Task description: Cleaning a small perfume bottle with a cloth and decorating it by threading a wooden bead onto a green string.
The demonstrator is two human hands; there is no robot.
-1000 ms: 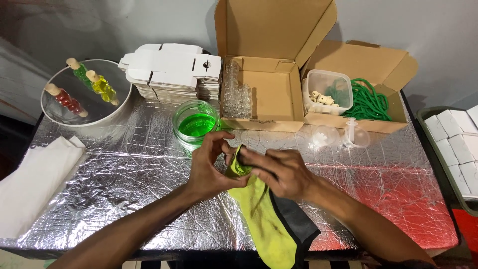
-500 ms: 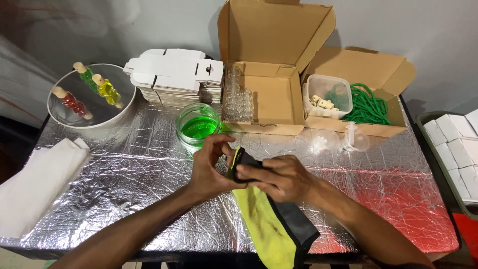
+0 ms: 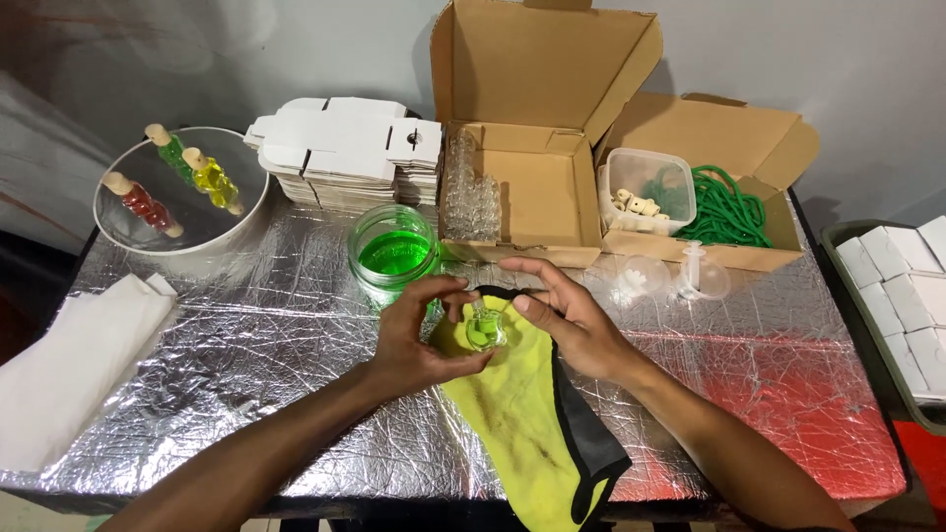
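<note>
the left hand (image 3: pixel 419 335) curls partly closed around a small glass bottle (image 3: pixel 483 330), thumb and fingers pinching it. the right hand (image 3: pixel 567 320) is half open, its fingertips touching the bottle's top. the bottle is clear with green liquid inside, held just above a yellow cloth (image 3: pixel 517 414) on the foil-covered table (image 3: pixel 246 374). a jar of green liquid (image 3: pixel 394 256) stands just behind the hands.

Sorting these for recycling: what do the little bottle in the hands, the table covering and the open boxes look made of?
The small bottle, held by the left hand, looks like clear glass or hard plastic: see-through, glossy, green liquid inside. The table covering appears to be metallic foil: silvery, crinkled, reflective. The open boxes look like brown corrugated cardboard: matte, with folded flaps.
</note>
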